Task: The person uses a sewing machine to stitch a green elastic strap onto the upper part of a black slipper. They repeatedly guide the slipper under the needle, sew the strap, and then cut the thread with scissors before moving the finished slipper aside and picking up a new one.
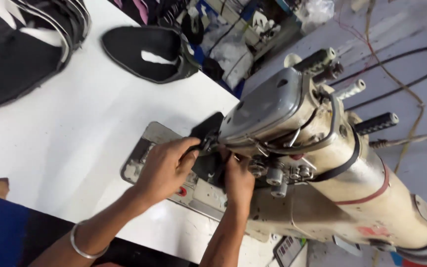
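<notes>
A white worktable (75,133) is filling most of the scene, and a worn, cream-coloured industrial sewing machine (332,163) is lying across its right side, its grey head plate tilting toward the viewer. At the far left corner, a stack of black fabric pieces with white trim (21,44) is resting on the table, and a single black shoe-upper piece (144,52) is lying just beyond the middle, near the table's far edge. A metal base plate (147,148) is sitting flush in the table under the machine's needle end.

A person is bending over it, both hands working at the needle. The left hand (166,168), a silver bangle (82,244) circling its wrist, is pinching a dark piece of fabric (207,129) between thumb and fingers, pressing it against the plate right below the machine head. The right hand (238,180) is curling closed around the near edge of the same fabric, tucked beside the machine's small round knobs (275,175); its fingertips are hidden beneath the head.
</notes>
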